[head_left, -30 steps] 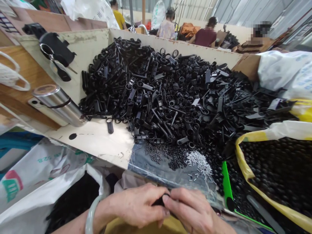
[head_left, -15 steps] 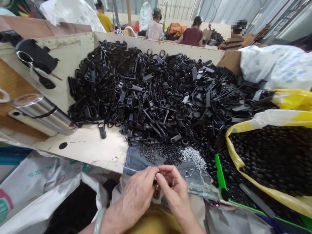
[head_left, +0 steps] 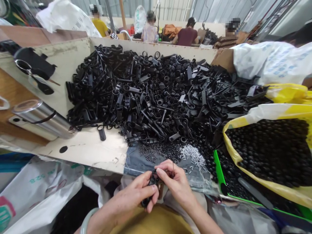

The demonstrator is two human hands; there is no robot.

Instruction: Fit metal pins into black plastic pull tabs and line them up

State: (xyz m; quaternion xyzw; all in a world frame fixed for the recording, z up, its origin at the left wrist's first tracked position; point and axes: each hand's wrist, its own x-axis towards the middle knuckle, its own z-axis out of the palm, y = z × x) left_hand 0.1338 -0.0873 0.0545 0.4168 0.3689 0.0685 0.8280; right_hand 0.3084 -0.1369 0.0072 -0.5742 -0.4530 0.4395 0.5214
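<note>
Workshop: people are sitting at benches in the far background, beyond a pale worktable point(head_left: 97, 152) walled with boards.
Held piece: a small black plastic part point(head_left: 151, 185) is sitting between both hands, just below the table's near edge, over the person's lap.
Left hand: the left hand point(head_left: 133, 198) is curling around the part from below, fingers closed on it.
Right hand: the right hand point(head_left: 174, 182) is pinching the part's upper end with thumb and forefinger; a thin pin-like piece seems to be sticking up from its fingers, too small to tell.
Just beyond: little heaps of dark and silver pins point(head_left: 192, 156) are lying near the hands.
Farther: a big pile of black parts point(head_left: 151, 91) is covering the table.
Right: a yellow bag point(head_left: 234, 152) is holding black beads, beside a green tray point(head_left: 219, 169).
Left: a steel flask point(head_left: 41, 118) is lying on its side.
</note>
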